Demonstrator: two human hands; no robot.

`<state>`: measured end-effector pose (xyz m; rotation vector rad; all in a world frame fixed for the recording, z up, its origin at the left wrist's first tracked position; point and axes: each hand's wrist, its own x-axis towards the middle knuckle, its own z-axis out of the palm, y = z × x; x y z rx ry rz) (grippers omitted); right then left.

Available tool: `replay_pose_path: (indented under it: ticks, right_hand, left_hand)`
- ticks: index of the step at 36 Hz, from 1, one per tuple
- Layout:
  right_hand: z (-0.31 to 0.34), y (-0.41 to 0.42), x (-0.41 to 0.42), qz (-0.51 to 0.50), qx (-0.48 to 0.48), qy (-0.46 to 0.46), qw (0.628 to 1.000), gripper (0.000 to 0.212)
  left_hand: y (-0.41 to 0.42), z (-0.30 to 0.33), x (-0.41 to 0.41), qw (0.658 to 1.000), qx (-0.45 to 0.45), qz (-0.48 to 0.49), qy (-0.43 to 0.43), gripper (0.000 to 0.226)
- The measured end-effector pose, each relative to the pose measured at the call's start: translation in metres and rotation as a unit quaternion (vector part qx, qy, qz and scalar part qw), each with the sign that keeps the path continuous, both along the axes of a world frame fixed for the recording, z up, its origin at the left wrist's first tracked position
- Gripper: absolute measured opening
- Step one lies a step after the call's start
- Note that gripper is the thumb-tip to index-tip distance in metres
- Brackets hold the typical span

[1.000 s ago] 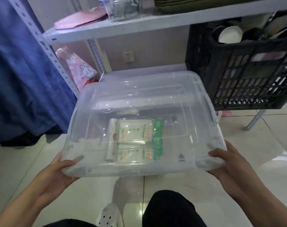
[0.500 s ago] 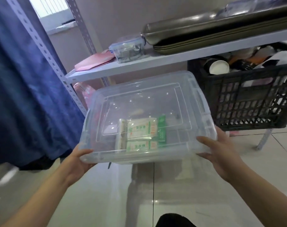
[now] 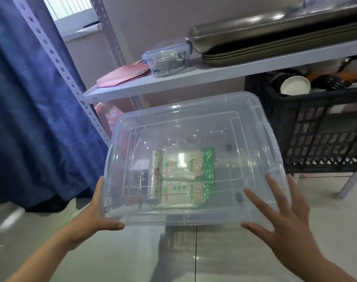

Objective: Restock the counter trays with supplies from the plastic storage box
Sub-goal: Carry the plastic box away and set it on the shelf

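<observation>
I hold a clear plastic storage box [image 3: 252, 137] with its lid on, in the air in front of a shelf rack. Through the lid I see green-and-white supply packets [image 3: 185, 180] and a pale roll [image 3: 155, 176] lying on the bottom. My left hand [image 3: 92, 216] grips the box's near left corner, thumb along the side. My right hand [image 3: 285, 226] presses against the near right corner with its fingers spread wide.
A grey metal shelf [image 3: 193, 78] carries stacked metal trays [image 3: 275, 39], a small clip-lid container [image 3: 165, 58] and a pink folder [image 3: 124, 75]. A black crate [image 3: 316, 139] with paper cups stands below at right. A blue curtain [image 3: 31, 119] hangs at left. The floor is tiled.
The box has come off the lower shelf and risen in front of the upper shelf. My right hand's fingers have spread from a closed grip to a splayed hold.
</observation>
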<state>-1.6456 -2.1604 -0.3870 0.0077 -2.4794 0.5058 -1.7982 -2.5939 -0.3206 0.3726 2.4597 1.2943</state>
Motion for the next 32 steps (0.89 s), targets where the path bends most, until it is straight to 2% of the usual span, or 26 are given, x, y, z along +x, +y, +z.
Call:
replay_pose_path:
  ticks: [3, 6, 8, 11, 16, 20, 24, 26, 29, 32]
  right_hand:
    - [0.006, -0.004, -0.005, -0.025, 0.035, 0.031, 0.999, 0.059]
    - [0.011, -0.01, -0.017, -0.056, 0.062, 0.054, 0.995, 0.054]
    - [0.012, -0.016, -0.028, -0.083, 0.079, 0.077, 0.99, 0.049]
    - [0.008, -0.026, -0.047, -0.119, 0.099, 0.104, 0.983, 0.056]
    - [-0.009, -0.035, -0.062, -0.139, 0.111, 0.098, 0.979, 0.071]
    - [-0.02, -0.034, -0.061, -0.123, 0.139, 0.093, 0.978, 0.074]
    - [-0.003, -0.029, -0.077, -0.115, 0.147, 0.089, 0.978, 0.083]
    - [0.024, -0.025, -0.1, -0.127, 0.141, 0.077, 0.979, 0.084]
    - [0.065, -0.024, -0.144, -0.131, 0.117, -0.012, 0.984, 0.087]
    - [0.081, -0.032, -0.173, -0.124, 0.104, -0.091, 0.983, 0.09]
  left_hand:
    - [0.004, 0.007, -0.004, 0.997, -0.044, 0.005, 0.061, 0.149]
    - [0.013, 0.005, -0.009, 0.982, -0.065, 0.037, 0.171, 0.139]
    - [0.023, 0.0, -0.008, 0.953, -0.107, 0.064, 0.275, 0.12]
    - [0.043, -0.015, -0.005, 0.876, -0.173, 0.068, 0.445, 0.079]
    - [0.071, -0.044, -0.004, 0.839, -0.183, 0.104, 0.502, 0.057]
    - [0.063, -0.052, -0.014, 0.78, -0.228, 0.084, 0.576, 0.053]
    - [0.067, -0.042, -0.036, 0.754, -0.198, 0.075, 0.622, 0.056]
    - [0.077, -0.018, -0.064, 0.76, -0.199, 0.1, 0.61, 0.064]
    - [0.096, 0.016, -0.109, 0.814, -0.257, 0.138, 0.501, 0.078]
    - [0.115, 0.025, -0.134, 0.844, -0.309, 0.154, 0.411, 0.095]
